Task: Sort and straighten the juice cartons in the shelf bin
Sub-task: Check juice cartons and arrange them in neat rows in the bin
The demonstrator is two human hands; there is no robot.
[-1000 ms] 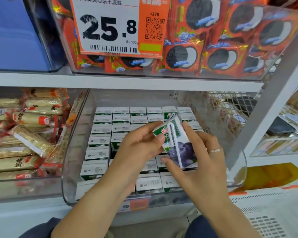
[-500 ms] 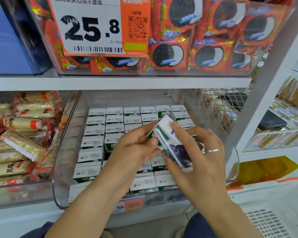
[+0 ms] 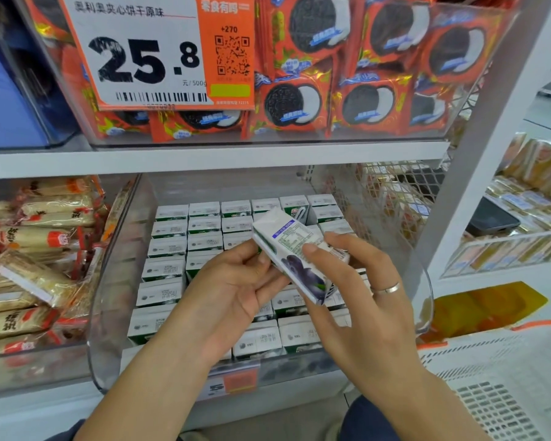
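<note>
Juice carton (image 3: 299, 253) tilted, top up-left, bottom down-right, pinched between left hand (image 3: 236, 291) and right hand (image 3: 360, 300), above bin (image 3: 109, 313).

one held carton (image 3: 299, 256), two hands (image 3: 233, 294)

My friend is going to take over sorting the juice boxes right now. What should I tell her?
Left hand: fingers pinch the top end of one carton.
Right hand: fingers hold the same carton from the other side.
The carton is tilted in the air over the bin, blueberry picture toward you.
Done: most cartons in the bin stand upright in neat rows.
Left: find a gap for the held carton and stand it in line. One carton at the back right looks turned a different way; check it.
</note>
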